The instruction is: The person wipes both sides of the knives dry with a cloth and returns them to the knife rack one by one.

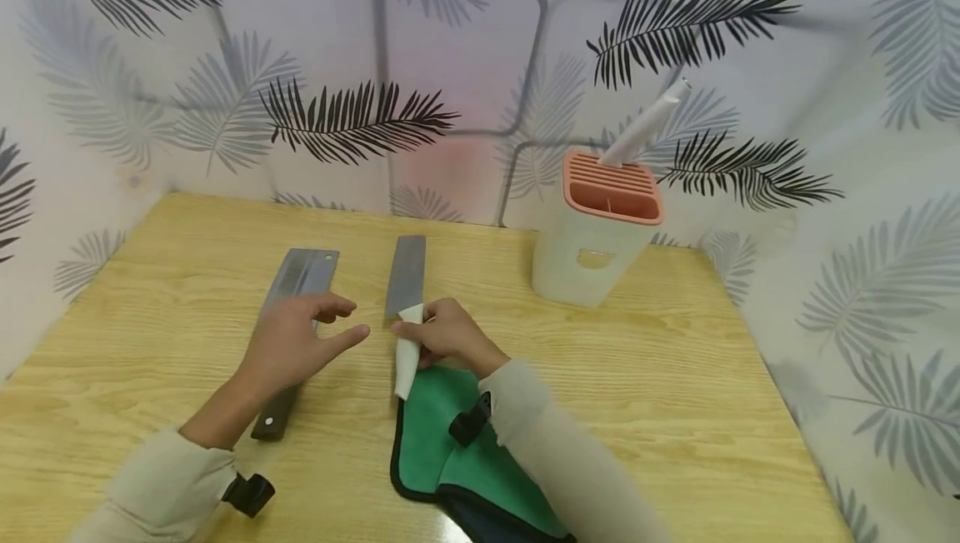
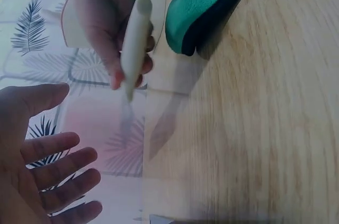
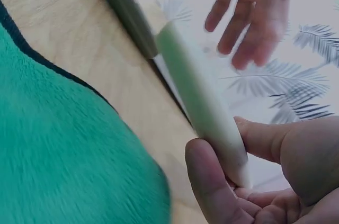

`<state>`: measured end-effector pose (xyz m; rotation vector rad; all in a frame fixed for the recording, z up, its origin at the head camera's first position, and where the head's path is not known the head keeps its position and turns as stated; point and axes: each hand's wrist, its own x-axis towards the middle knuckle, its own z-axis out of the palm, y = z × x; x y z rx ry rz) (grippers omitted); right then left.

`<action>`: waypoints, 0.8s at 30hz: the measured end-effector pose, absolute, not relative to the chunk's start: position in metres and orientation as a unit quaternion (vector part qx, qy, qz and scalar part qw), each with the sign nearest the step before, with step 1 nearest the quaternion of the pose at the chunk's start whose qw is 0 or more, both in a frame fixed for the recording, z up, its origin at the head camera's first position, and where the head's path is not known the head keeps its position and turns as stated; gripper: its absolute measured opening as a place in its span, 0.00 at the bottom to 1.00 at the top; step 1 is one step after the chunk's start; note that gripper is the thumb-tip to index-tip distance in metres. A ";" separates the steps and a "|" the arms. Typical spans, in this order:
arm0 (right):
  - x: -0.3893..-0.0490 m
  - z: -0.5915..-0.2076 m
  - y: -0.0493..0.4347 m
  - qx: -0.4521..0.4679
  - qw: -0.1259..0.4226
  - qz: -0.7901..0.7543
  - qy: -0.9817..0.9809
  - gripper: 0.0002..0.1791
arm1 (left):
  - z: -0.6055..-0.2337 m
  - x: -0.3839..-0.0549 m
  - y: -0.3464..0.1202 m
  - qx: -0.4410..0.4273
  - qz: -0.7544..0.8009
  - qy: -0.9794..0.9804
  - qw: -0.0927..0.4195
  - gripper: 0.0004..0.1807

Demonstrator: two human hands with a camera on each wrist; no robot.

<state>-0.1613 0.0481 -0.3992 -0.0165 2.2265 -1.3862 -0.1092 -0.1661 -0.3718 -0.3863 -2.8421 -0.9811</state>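
Observation:
In the head view my right hand (image 1: 450, 331) grips the white handle of a kitchen knife (image 1: 407, 276), its blade pointing to the back of the table. The right wrist view shows thumb and fingers round that white handle (image 3: 204, 102). My left hand (image 1: 288, 343) holds nothing; its fingers are spread and relaxed, above a dark-handled cleaver (image 1: 307, 271) that lies on the table and is partly hidden by the hand. Below the knife handle lies a green cloth (image 1: 435, 435) with a dark edge, partly covered by my right forearm.
A pale knife block (image 1: 577, 264) with an orange slotted top stands at the back right, a white handle (image 1: 645, 127) rising from it. The wooden table (image 1: 675, 410) meets a wall covered in leaf-patterned paper (image 1: 465, 52) behind and at the sides.

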 end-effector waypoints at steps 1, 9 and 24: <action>-0.161 -0.397 0.052 -0.009 0.253 -0.515 0.819 0.16 | -0.373 -0.109 -0.164 -0.132 -0.319 -0.937 0.051 0.24; -0.151 -0.376 0.071 -0.033 0.209 -0.556 0.804 0.20 | -0.380 -0.108 -0.145 -0.156 -0.326 -0.932 0.001 0.38; -0.133 -0.348 0.093 -0.052 0.145 -0.592 0.791 0.17 | -0.380 -0.109 -0.099 -0.181 -0.458 -0.861 -0.130 0.44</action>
